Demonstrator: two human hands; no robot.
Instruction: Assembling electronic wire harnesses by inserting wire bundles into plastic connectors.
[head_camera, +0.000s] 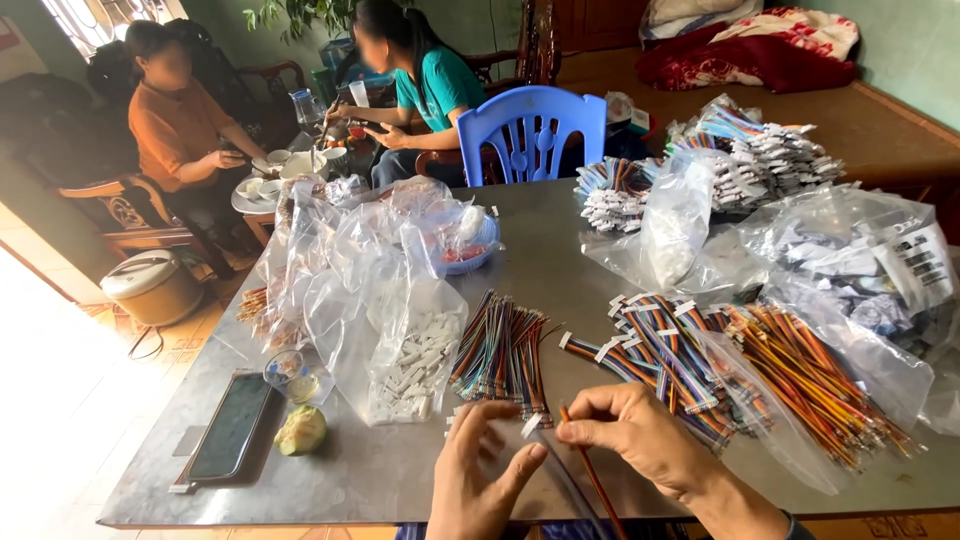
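Observation:
My left hand (478, 478) pinches a small white plastic connector (531, 425) between thumb and forefinger near the table's front edge. My right hand (640, 437) holds a thin red-orange wire (592, 475) with its tip right at the connector. Just beyond my hands lies a loose bundle of multicoloured wires (500, 355). To the right are wire bundles fitted with white connectors (655, 340) and a clear bag of orange and yellow wires (815, 385). A clear bag of white connectors (415, 365) lies to the left.
On the grey table (390, 470) lie a dark phone (230, 425), a cut green fruit (301, 430), a small glass (285, 370) and several plastic bags. Finished bundles (760, 150) pile at the back right. A blue plastic chair (535, 130) stands behind; two people sit beyond it.

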